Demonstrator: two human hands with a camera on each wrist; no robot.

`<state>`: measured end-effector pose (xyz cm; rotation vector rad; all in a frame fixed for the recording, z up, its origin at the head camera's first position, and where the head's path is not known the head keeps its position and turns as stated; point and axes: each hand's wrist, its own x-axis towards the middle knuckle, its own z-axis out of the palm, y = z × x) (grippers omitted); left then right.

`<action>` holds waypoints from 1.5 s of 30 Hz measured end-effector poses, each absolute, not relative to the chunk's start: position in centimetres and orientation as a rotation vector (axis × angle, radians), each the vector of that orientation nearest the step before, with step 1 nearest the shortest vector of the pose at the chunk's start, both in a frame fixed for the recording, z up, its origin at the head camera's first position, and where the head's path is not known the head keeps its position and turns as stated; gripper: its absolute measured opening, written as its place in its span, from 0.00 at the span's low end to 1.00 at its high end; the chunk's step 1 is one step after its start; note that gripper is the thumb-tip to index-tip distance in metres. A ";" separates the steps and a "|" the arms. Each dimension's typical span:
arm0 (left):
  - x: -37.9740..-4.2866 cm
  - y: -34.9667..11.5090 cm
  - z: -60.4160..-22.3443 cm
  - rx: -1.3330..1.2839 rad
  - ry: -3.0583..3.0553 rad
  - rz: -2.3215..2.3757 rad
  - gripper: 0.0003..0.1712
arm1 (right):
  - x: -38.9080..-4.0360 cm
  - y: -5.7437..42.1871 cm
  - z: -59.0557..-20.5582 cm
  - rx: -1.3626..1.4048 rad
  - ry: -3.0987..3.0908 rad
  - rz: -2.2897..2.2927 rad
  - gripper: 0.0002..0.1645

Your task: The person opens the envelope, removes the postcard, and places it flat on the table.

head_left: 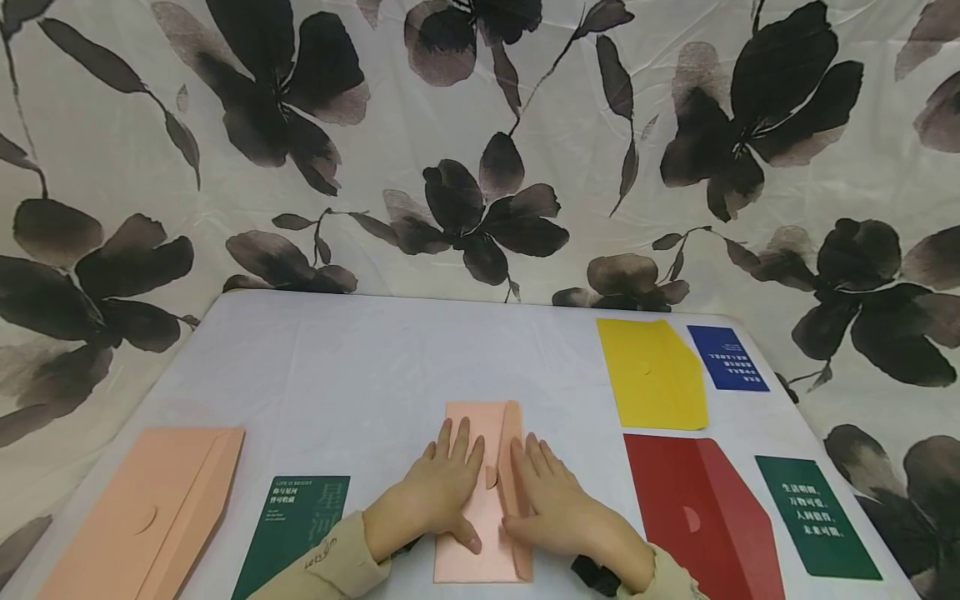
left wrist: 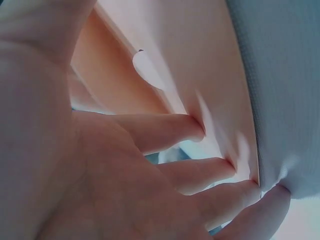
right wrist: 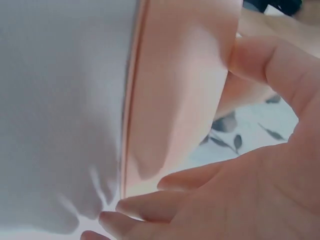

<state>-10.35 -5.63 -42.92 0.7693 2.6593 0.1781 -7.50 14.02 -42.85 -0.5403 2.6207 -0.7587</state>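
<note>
The left grip [head_left: 442, 487] is spread, fingers nearly straight, most fingertips and the thumb on the left part of the pink envelope [head_left: 487, 502]. The envelope lies on the surface [head_left: 360, 367], partly beneath the two grips. The right grip [head_left: 557, 502] is spread too, fingers nearly straight along the envelope's right side, thumb touching the free edge of its flap [head_left: 510, 429], which stands partly raised. Left of the left grip lie a green card [head_left: 296, 521] and, farther out, a wider pink envelope [head_left: 138, 508]. Right of the right grip lie a red envelope [head_left: 701, 504] and, beyond it, another green card [head_left: 817, 518]; ahead and to the right, a yellow envelope [head_left: 652, 379] and a blue card [head_left: 727, 357].
</note>
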 end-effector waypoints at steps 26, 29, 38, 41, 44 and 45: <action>-10.3 -6.0 -43.2 0.860 2.638 0.231 0.66 | -8.8 16.3 -42.6 -0.573 2.657 -0.523 0.61; -10.3 -6.1 -43.0 0.858 2.633 0.228 0.66 | -8.7 16.1 -43.0 -0.574 2.668 -0.509 0.63; -10.2 -6.2 -42.8 0.874 2.655 0.223 0.66 | -8.5 16.0 -42.8 -0.605 2.665 -0.517 0.60; -10.2 -6.2 -42.8 0.869 2.652 0.227 0.66 | -8.5 16.0 -42.7 -0.626 2.664 -0.502 0.60; -10.3 -6.1 -42.7 0.854 2.644 0.230 0.67 | -8.5 16.1 -42.7 -0.643 2.658 -0.499 0.59; -10.3 -6.1 -42.6 0.850 2.643 0.226 0.67 | -8.5 16.1 -42.6 -0.654 2.655 -0.498 0.59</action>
